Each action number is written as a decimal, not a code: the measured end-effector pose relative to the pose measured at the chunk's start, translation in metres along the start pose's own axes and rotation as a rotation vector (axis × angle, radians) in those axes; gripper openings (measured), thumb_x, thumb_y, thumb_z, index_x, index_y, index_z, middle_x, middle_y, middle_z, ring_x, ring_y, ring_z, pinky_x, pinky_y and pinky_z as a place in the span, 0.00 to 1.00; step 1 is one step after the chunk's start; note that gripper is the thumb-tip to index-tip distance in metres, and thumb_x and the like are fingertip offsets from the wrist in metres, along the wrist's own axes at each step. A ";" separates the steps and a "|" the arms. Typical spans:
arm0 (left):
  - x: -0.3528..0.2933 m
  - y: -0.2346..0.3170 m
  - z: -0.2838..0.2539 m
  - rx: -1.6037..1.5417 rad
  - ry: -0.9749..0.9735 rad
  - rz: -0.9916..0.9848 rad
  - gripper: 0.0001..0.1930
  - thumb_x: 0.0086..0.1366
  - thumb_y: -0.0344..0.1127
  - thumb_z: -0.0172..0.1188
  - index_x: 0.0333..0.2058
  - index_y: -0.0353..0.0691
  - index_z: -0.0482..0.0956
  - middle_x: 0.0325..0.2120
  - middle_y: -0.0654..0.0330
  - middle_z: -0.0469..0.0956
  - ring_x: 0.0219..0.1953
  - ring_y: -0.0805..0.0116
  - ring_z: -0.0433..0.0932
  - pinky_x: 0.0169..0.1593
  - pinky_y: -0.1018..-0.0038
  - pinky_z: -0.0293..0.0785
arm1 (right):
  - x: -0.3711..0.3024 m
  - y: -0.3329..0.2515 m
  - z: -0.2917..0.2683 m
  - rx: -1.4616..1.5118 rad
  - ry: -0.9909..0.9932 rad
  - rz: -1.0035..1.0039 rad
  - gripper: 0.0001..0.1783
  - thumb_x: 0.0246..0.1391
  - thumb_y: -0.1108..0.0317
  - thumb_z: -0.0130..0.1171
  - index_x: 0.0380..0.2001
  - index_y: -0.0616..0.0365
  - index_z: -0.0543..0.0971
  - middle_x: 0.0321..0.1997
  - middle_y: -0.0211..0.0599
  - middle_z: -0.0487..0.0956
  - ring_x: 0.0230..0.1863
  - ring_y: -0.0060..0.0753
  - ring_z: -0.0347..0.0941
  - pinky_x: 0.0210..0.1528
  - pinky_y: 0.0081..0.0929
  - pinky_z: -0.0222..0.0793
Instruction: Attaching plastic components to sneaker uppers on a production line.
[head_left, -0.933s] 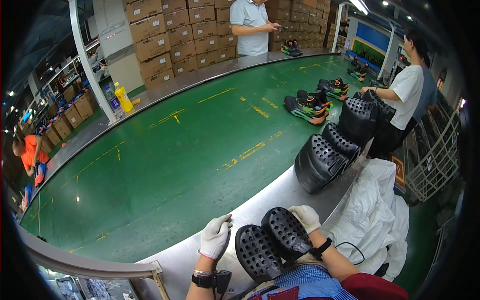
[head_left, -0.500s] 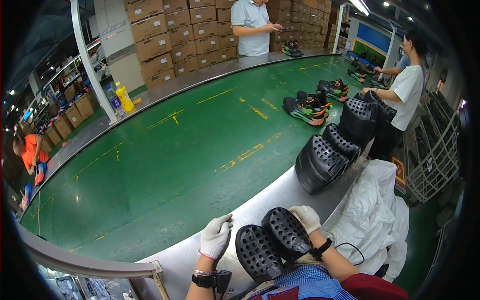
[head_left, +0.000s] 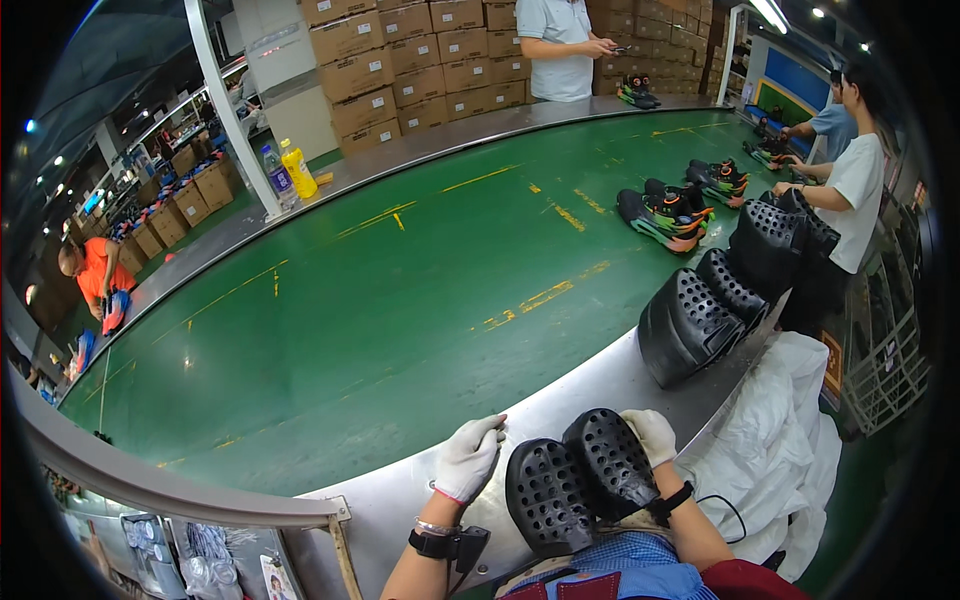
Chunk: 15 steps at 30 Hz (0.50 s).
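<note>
Two black shoe-shaped pieces dotted with round holes, a left one and a right one, stand close together in front of my body, beside the metal ledge. My left hand, in a white glove, rests at the ledge's belt side, left of the pair. Its fingers are curled together, and nothing shows in them. Against the outer edge of the right piece lies my gloved right hand, fingers bent; their tips are partly hidden, so what they grip cannot be made out.
A green conveyor belt runs across, with multicoloured sports shoes at right. Larger black perforated pieces crowd the ledge, near white sheeting. Two bottles stand at the far edge. Several people work around; cartons are stacked behind.
The whole view has swung left, so the scene sits further right in the picture. Both hands keep nearly the same places beside the black pieces.
</note>
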<state>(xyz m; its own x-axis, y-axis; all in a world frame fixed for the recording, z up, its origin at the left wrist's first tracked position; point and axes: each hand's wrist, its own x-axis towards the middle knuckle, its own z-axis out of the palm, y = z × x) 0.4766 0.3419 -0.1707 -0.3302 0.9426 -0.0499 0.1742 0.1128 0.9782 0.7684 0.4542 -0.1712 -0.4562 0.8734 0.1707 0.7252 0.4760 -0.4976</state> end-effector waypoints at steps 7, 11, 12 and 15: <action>-0.001 0.002 -0.002 0.008 -0.012 -0.014 0.14 0.68 0.26 0.47 0.47 0.29 0.78 0.42 0.54 0.80 0.40 0.72 0.79 0.45 0.78 0.75 | 0.000 0.000 0.001 -0.007 0.003 0.003 0.08 0.53 0.66 0.55 0.29 0.52 0.83 0.27 0.44 0.80 0.33 0.52 0.77 0.37 0.46 0.71; -0.001 0.002 -0.003 0.031 -0.018 0.000 0.15 0.68 0.26 0.46 0.48 0.28 0.78 0.42 0.54 0.80 0.40 0.72 0.79 0.45 0.78 0.75 | 0.000 -0.002 0.000 -0.006 0.015 0.004 0.08 0.53 0.66 0.55 0.29 0.51 0.83 0.27 0.44 0.80 0.33 0.51 0.77 0.37 0.46 0.71; -0.001 0.002 -0.003 0.040 -0.018 0.008 0.15 0.68 0.26 0.46 0.48 0.28 0.78 0.42 0.54 0.80 0.40 0.72 0.79 0.45 0.78 0.75 | 0.001 -0.002 0.000 -0.006 0.006 0.014 0.08 0.53 0.66 0.55 0.29 0.51 0.83 0.27 0.44 0.80 0.33 0.51 0.77 0.37 0.46 0.71; -0.001 0.001 -0.003 0.034 -0.024 0.000 0.15 0.68 0.26 0.47 0.48 0.28 0.78 0.42 0.54 0.80 0.40 0.72 0.79 0.45 0.78 0.75 | -0.001 0.002 0.002 -0.009 0.011 -0.006 0.08 0.53 0.66 0.55 0.30 0.51 0.83 0.27 0.44 0.80 0.33 0.51 0.77 0.37 0.46 0.71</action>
<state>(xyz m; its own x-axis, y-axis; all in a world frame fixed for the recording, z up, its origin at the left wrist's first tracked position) 0.4745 0.3408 -0.1687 -0.3078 0.9498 -0.0554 0.2057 0.1233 0.9708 0.7693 0.4543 -0.1740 -0.4551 0.8714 0.1830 0.7267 0.4822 -0.4892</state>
